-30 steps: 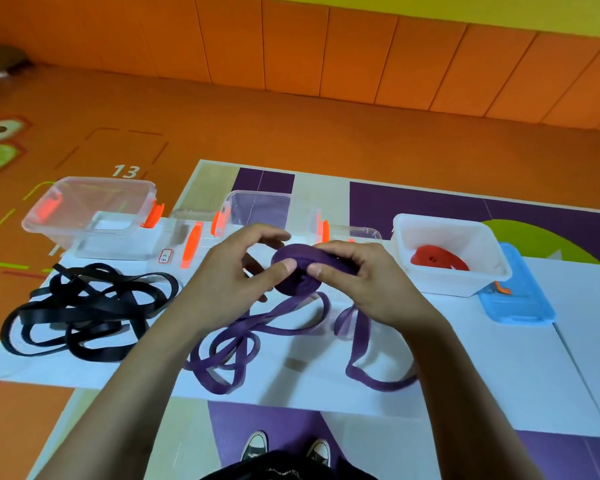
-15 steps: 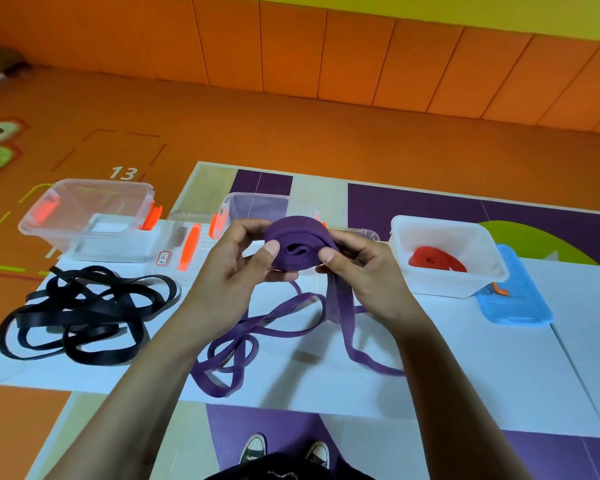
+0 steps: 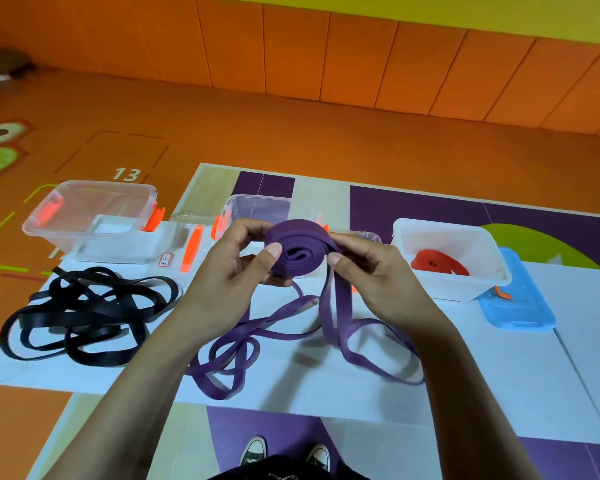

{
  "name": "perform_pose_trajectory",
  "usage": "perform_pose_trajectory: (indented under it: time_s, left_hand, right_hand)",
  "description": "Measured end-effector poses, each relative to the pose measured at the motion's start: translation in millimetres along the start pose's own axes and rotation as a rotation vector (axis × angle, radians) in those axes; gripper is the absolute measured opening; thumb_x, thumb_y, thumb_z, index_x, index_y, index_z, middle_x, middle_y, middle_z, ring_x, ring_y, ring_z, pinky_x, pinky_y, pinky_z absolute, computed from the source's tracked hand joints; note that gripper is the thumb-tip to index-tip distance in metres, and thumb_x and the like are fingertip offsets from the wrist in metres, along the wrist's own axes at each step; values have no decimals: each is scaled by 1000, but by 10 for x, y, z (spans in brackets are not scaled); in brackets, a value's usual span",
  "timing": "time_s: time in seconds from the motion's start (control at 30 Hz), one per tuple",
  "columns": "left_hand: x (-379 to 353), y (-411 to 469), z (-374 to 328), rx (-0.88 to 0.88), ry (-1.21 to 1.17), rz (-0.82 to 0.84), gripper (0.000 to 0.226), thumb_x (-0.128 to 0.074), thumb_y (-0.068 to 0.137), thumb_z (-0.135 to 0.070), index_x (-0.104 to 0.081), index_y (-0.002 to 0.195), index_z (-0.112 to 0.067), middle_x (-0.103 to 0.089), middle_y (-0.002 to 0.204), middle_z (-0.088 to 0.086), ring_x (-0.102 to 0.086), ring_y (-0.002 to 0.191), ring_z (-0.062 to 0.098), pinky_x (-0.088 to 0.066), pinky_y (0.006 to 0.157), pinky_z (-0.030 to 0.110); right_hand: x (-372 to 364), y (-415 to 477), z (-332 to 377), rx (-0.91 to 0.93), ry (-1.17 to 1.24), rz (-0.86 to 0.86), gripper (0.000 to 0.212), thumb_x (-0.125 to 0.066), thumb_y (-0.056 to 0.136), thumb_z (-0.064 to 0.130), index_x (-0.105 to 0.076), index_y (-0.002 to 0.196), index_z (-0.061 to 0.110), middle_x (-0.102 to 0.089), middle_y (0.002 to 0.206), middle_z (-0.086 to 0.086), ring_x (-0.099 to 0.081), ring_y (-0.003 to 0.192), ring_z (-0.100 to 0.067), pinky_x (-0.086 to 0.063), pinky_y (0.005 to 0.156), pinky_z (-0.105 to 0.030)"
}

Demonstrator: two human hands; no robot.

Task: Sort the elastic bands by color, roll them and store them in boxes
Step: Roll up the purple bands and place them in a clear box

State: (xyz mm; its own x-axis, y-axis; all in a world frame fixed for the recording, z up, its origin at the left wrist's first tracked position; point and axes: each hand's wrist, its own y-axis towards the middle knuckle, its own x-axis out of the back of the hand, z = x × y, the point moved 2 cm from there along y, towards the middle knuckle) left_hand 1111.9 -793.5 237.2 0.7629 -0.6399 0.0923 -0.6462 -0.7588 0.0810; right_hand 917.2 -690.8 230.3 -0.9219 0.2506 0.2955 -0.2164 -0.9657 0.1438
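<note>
- Your left hand point(image 3: 236, 271) and your right hand point(image 3: 371, 271) are both up above the worktop point(image 3: 482, 368). They hold the purple roll point(image 3: 297, 251) between them.
- Your left hand curls round the left side of the roll. Its thumb presses on the flat face that looks at you.
- Your right hand pinches the right side of the roll, with the thumb in front and the fingers behind.
- The roll is turned so you can see its swirl of layers.
- The loose purple band point(image 3: 340, 327) hangs down from the right side of the roll. It lies in floppy loops on the worktop, under and between your arms.
- The black bands point(image 3: 80, 317) lie in a tangled heap on the left of the worktop, apart from the purple loops.
- A clear box point(image 3: 94, 216) with orange clips stands at the back left.
- A second clear box point(image 3: 257, 209) stands right behind your hands, and they hide part of it.
- A clear lid point(image 3: 191, 247) with an orange clip lies flat between the two clear boxes.
- The white box point(image 3: 447, 244) stands at the back right, and a red roll point(image 3: 437, 263) lies inside it.
- A blue lid point(image 3: 516, 306) lies just beside the white box, on its right.
- Your shoes point(image 3: 257, 452) show on the floor at the near edge of the worktop.
</note>
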Motion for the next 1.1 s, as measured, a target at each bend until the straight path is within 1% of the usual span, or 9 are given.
perform_pose_trajectory:
  time_s: [0.1, 0.2, 0.3, 0.43, 0.6, 0.73, 0.83, 1.0, 1.1]
  left_hand:
    - [-4, -2, -66, -19, -8, -4, 21, -55, 97, -29, -55, 115, -20, -68, 114, -5, -77, 82, 32, -62, 84, 44]
    - [-3, -13, -105, -30, -3, -1, 22, -54, 96, -26, -55, 117, -17, -68, 115, 0, -77, 82, 31, -62, 78, 33]
    - [16, -22, -97, -21, 8, 8, 23, -55, 98, -27, -54, 118, -17, -69, 114, -4, -77, 85, 31, -62, 83, 43]
    - [25, -33, -110, -24, 7, 12, 26, -55, 98, -28, -54, 120, -15, -68, 117, -4, -77, 85, 33, -57, 90, 57]
    - [14, -21, -105, -54, -36, -15, 25, -55, 96, -26, -54, 119, -15, -69, 114, -8, -77, 87, 31, -62, 81, 39]
    - [-46, -28, -64, -22, -159, -81, 22, -55, 94, -25, -55, 115, -15, -69, 116, 0, -77, 88, 32, -61, 75, 28]
    - [-84, -16, 5, 8, -257, -115, 26, -54, 96, -21, -54, 118, -8, -65, 124, 13, -74, 99, 33, -63, 80, 38]
    - [-229, -63, 145, 210, -484, -90, 19, -51, 102, -13, -53, 118, -4, -69, 120, 21, -74, 101, 38, -60, 90, 46]
    - [-134, -65, 108, 312, -218, -9, 15, -52, 104, -11, -56, 119, -9, -73, 105, 13, -76, 85, 39, -62, 84, 43]
  right_hand:
    - [16, -22, 27, 22, 100, -72, 33, -65, 98, 7, -71, 122, 28, -76, 114, 12, -69, 111, -7, -52, 99, -22]
    - [45, -15, -10, 24, 151, -106, 30, -71, 92, 7, -74, 118, 20, -76, 112, -1, -71, 107, -21, -56, 100, -37]
    - [86, 4, -40, 67, 74, -121, 35, -77, 87, 17, -74, 122, 17, -73, 123, 2, -65, 122, -20, -50, 109, -45]
    - [111, 20, -27, 84, 140, -99, 34, -77, 87, 5, -74, 120, 14, -76, 117, -1, -69, 116, -22, -50, 108, -42]
    - [-20, 23, -35, 13, 263, -129, 30, -77, 85, 5, -75, 113, 14, -78, 108, -8, -72, 101, -19, -56, 97, -33]
    - [-110, 29, -61, -37, 263, -191, 27, -75, 87, 20, -76, 113, 15, -78, 99, 7, -71, 92, -13, -54, 86, -23]
    - [-207, 41, -58, -28, 226, -188, 29, -68, 94, 24, -74, 120, 12, -77, 105, 7, -70, 97, -13, -52, 87, -20]
    - [-258, 19, -65, -89, 278, -190, 25, -68, 96, 15, -71, 120, 13, -76, 91, 9, -67, 72, -7, -53, 71, -20]
    - [-138, -4, -83, -83, 167, -143, 26, -75, 91, 11, -75, 117, 13, -74, 86, 11, -64, 69, -7, -53, 69, -22]
